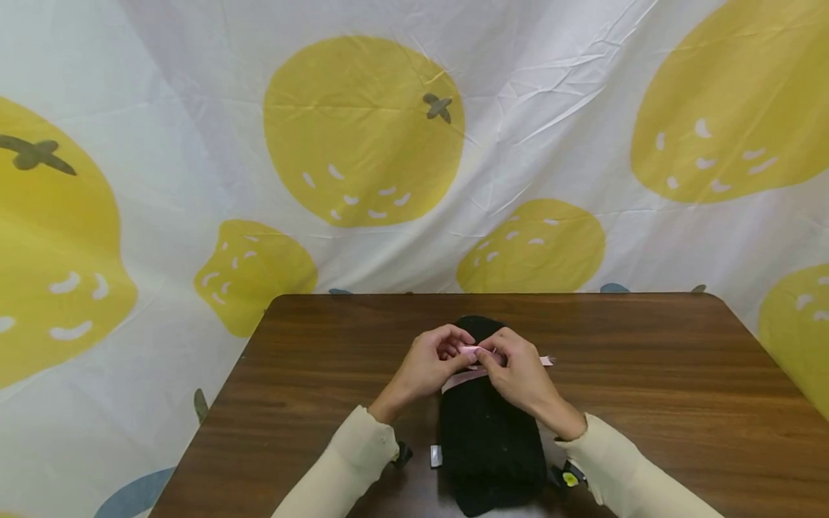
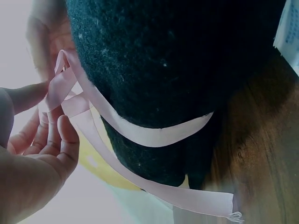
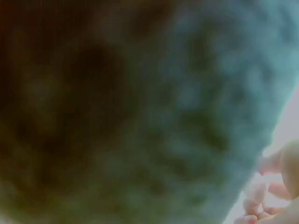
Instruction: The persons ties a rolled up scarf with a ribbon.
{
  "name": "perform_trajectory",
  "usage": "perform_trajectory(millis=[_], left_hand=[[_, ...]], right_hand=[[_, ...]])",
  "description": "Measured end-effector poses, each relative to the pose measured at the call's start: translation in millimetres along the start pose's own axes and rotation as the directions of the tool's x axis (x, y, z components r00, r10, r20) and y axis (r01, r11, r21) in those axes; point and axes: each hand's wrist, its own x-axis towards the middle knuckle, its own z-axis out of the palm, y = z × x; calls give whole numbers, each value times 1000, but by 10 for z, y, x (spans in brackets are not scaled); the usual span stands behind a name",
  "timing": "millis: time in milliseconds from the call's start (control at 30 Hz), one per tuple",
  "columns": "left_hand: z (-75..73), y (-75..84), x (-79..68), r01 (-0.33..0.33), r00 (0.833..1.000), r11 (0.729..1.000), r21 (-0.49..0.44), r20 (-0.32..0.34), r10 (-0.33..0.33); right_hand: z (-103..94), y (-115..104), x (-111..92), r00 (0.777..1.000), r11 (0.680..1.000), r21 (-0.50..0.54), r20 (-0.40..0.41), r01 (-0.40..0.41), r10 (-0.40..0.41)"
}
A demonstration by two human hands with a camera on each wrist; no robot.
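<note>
Pink ribbon (image 2: pixel 149 136) is pinched in the curled fingers of the left hand (image 1: pixel 429 363) and right hand (image 1: pixel 520 374), which meet low centre in the head view, pale sleeves (image 1: pixel 346 457) angling up from the bottom edge. Beneath the fingers, it crosses a black fuzzy bundle (image 1: pixel 488 439) on the wooden table (image 1: pixel 324 381).

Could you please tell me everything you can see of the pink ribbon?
The pink ribbon is narrow, flat and smooth, satin-like in look. One stretch curves across the fuzzy black bundle; another part is folded where the left hand and right hand pinch it. One loose tail is frayed at its tip. Whether it is knotted is unclear.
</note>
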Motion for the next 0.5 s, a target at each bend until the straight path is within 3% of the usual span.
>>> perform_trajectory(millis=[300, 500], left_hand=[[-8, 5, -14, 0, 999, 1000, -4, 33, 0], [-11, -5, -8, 21, 1000, 1000, 12, 23, -21]], right_hand=[[-35, 6, 23, 996, 997, 28, 62, -70, 68], [-84, 5, 52, 980, 988, 70, 150, -140, 128]])
